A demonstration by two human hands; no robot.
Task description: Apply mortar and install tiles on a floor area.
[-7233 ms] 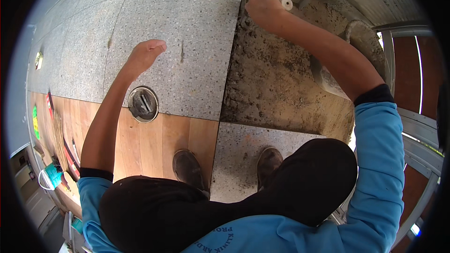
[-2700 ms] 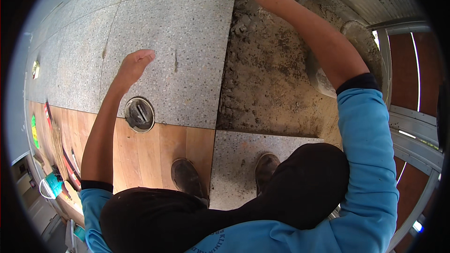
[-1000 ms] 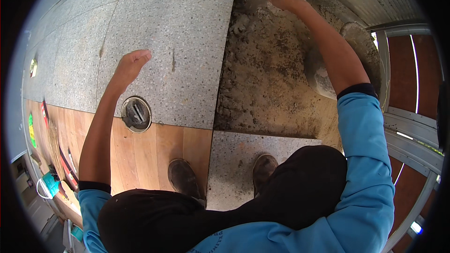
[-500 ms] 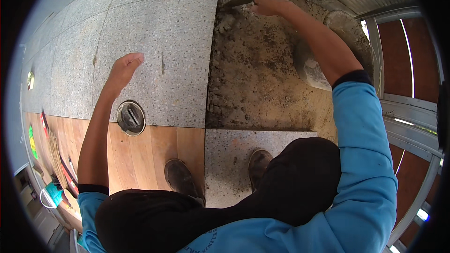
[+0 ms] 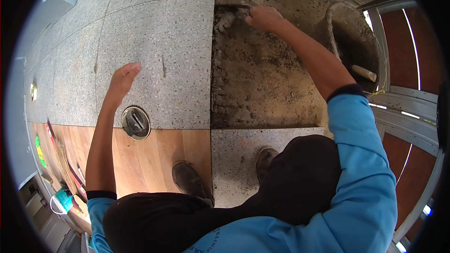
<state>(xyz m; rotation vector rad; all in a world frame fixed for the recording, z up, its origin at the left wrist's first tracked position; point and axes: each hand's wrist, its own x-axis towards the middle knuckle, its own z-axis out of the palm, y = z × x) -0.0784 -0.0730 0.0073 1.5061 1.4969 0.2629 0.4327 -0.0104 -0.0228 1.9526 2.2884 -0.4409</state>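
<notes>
My right hand [image 5: 265,18] is closed around the handle of a trowel, mostly hidden by the fingers. The trowel's dark blade [image 5: 233,5] points left, seen nearly edge-on, over the rough mortar bed [image 5: 267,75] beside the edge of the laid tiles. A lump of wet mortar [image 5: 225,21] lies just below the blade, against that edge. My left hand [image 5: 123,80] is curled shut above a speckled grey tile [image 5: 178,65], with nothing visible in it. Whether it touches the tile I cannot tell.
A mortar-crusted bucket [image 5: 335,23] stands at the right with a pale handle [image 5: 363,73] in it. A round metal drain cover [image 5: 136,122] is set by the wooden boards [image 5: 150,159]. One loose-edged tile [image 5: 239,168] lies under my right foot. Tools and a turquoise pail [image 5: 63,200] are at the left.
My right hand has moved slightly down and left, and the trowel blade has turned from broad side to nearly edge-on. The view has shifted, showing more of the bucket. My left hand stays curled.
</notes>
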